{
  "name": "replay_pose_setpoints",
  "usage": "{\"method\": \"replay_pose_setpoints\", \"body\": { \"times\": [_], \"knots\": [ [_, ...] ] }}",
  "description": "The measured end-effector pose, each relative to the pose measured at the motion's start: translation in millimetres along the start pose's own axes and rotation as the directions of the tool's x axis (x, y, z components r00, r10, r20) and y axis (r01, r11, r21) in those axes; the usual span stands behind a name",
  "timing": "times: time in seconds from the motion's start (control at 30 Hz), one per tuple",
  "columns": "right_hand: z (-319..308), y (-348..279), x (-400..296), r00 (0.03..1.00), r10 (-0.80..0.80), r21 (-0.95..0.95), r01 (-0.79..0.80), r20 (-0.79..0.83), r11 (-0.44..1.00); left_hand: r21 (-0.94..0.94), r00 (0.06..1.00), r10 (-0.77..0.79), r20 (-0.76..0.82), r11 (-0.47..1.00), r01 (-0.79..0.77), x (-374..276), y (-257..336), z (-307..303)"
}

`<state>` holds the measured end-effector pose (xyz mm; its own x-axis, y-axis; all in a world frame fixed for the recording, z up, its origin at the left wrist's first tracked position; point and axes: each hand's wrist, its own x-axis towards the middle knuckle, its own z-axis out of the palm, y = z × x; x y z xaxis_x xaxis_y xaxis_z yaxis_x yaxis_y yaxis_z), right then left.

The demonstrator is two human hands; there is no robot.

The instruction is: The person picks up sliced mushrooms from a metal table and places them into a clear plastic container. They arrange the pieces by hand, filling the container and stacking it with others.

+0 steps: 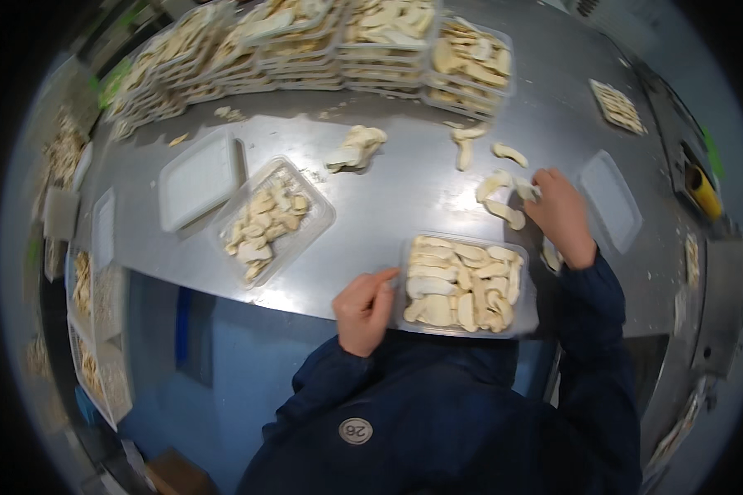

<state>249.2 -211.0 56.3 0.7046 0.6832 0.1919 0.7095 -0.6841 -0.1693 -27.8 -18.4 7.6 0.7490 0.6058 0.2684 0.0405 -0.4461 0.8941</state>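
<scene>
A clear plastic tray (526,322) filled with rows of pale sliced mushrooms (433,284) lies at the table's near edge. My left hand (365,309) is at the tray's left side, fingers curled, with nothing visible in it. Up and right of the tray, my right hand (558,213) has its fingertips on a pale mushroom slice (526,189). Several loose slices (504,213) lie just left of that hand, and another (551,255) is partly hidden below it. To the left, a second clear tray (316,198) holds small mushroom pieces (263,226).
Stacked trays of slices (384,59) line the steel table's (371,204) far side. White trays (198,179) stand at the left; another (612,201) lies right of my right hand. A slice pile (357,148) sits mid-table. A digital-scale-like machine cannot be made out clearly at the right.
</scene>
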Motion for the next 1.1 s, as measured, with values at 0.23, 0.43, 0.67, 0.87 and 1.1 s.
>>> {"method": "replay_pose_setpoints", "body": {
  "times": [0.23,0.43,0.67,0.87,1.1],
  "knots": [
    [12,-29,-10,0.987,-0.119,0.137,0.104,0.104,0.985,-0.098,0.996,0.058,0.063,0.994,-0.051,5,2,-1],
    [-15,-16,4,0.952,0.011,0.28,-0.101,0.305,0.955,0.021,0.994,-0.029,-0.106,0.999,0.032,-2,3,-47],
    [10,8,20,0.979,0.156,0.131,-0.174,0.132,0.976,0.569,0.905,0.042,-0.422,0.79,0.229,39,-34,-131],
    [23,12,19,0.983,0.154,0.185,-0.171,0.104,0.968,0.584,0.915,-0.071,-0.397,0.75,0.312,56,-47,-136],
    [12,53,1,0.958,0.228,0.45,-0.282,0.173,0.847,-0.061,0.885,-0.371,-0.282,0.927,0.369,49,-49,-161]
  ]
}}
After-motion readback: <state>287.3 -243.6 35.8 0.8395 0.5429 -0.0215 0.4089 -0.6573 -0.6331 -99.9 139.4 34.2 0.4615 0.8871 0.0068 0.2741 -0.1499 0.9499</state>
